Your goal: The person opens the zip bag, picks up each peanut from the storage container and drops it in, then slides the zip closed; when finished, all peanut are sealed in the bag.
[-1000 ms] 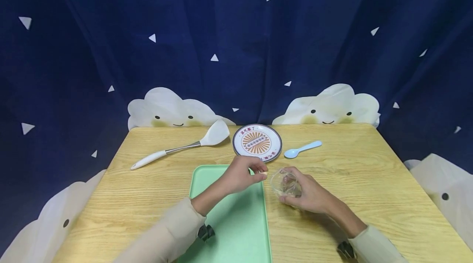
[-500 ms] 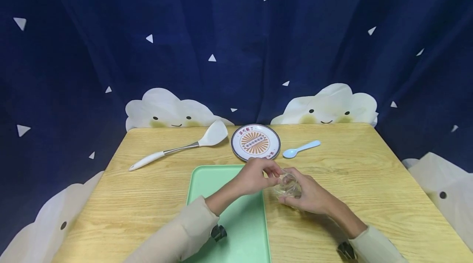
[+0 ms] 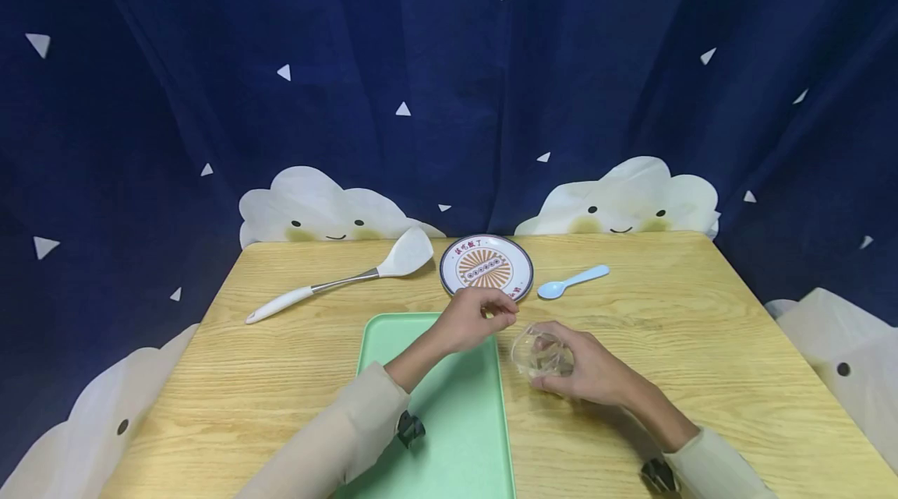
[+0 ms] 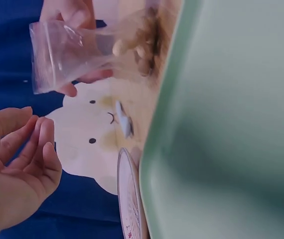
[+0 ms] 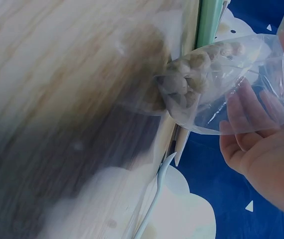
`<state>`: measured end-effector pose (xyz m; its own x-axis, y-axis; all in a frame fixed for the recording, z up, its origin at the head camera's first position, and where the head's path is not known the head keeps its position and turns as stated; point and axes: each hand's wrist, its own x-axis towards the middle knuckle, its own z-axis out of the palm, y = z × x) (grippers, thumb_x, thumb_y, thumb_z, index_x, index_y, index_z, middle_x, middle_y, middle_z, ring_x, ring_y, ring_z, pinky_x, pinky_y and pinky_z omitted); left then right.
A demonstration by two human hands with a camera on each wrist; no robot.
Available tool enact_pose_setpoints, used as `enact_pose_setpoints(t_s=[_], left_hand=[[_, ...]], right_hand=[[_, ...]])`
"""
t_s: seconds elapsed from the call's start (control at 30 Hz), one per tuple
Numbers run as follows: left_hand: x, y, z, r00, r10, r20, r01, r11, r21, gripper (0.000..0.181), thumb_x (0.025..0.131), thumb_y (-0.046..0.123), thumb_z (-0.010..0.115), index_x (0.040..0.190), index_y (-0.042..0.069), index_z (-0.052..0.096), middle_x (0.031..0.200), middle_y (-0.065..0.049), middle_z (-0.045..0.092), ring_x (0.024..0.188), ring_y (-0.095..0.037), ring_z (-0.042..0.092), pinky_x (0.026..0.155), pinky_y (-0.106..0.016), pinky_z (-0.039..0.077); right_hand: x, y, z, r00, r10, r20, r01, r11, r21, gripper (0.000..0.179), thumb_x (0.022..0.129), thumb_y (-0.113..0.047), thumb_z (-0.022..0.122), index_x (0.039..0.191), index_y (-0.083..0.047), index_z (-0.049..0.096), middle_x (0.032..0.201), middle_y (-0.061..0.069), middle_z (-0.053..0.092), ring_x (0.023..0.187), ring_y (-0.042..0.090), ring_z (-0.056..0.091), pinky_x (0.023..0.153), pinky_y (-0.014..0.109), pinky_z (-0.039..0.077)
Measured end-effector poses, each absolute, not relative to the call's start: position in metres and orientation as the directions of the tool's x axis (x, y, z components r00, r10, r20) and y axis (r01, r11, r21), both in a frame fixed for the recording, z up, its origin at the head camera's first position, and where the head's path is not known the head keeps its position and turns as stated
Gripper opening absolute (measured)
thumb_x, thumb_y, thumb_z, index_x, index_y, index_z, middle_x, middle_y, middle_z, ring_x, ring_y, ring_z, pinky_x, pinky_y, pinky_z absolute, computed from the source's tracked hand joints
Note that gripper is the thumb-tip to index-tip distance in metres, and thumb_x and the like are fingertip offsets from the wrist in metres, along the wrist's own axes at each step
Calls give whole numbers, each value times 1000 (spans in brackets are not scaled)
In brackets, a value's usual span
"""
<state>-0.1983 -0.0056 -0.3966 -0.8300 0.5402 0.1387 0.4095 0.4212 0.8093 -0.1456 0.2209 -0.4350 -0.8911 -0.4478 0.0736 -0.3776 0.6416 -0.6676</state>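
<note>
My right hand [image 3: 589, 366] grips a clear zip bag [image 4: 50, 62] above the wooden table, right of the green tray [image 3: 456, 421]. Several small, round, light-brown pieces [image 5: 189, 74], perhaps nuts, sit in the bottom of the bag. Its mouth faces my left hand. Over the tray's far right corner, my left hand [image 3: 471, 320] hovers a short way from the bag, fingers loosely bent. In the left wrist view nothing shows between that hand's fingertips [image 4: 47, 130]. Part of the bag is hidden behind my right hand in the head view.
A round patterned plate [image 3: 521, 263] lies just beyond the tray. To its right is a light-blue spoon [image 3: 554, 290]; to its left, a white spatula [image 3: 407, 253] with a long handle. A dark blue curtain [image 3: 449, 78] hangs behind the wooden table [image 3: 666, 312].
A second ago my left hand pinched a small pale piece. It moved right to the bag's mouth, then drew back left without the piece showing. My right hand stayed about where it was.
</note>
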Motion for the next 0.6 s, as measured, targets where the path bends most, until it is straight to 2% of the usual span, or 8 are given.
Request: enact_pose_setpoints(t_s=[0.17,0.33,0.6], left_hand=[[-202,-5,-401,-780,609,144,453,391,801,16,87,10,67,102,10,71,99,-1,72,86,-5,60,70,-17,47],[-203,-3,-403,-718,673,179,514,339,788,13,86,9,68,98,11,73,97,-2,72,86,-6,59,68,-19,48],[-201,-1,-403,-705,687,177,520,330,788,14,86,4,65,95,14,71,95,1,72,86,-5,61,72,-20,47]], right_hand=[[-146,222,-434,-885,-461,59,-376,634,-676,64,73,-42,78,129,-27,51,108,-7,65,103,16,61,88,43,47],[-145,223,-431,-876,-478,68,-385,608,-694,64,72,-38,80,129,-30,53,119,-8,62,107,15,59,92,41,46],[-145,226,-430,-877,-477,55,-373,604,-704,67,72,-30,80,132,-24,51,126,0,61,114,21,57,96,48,45]])
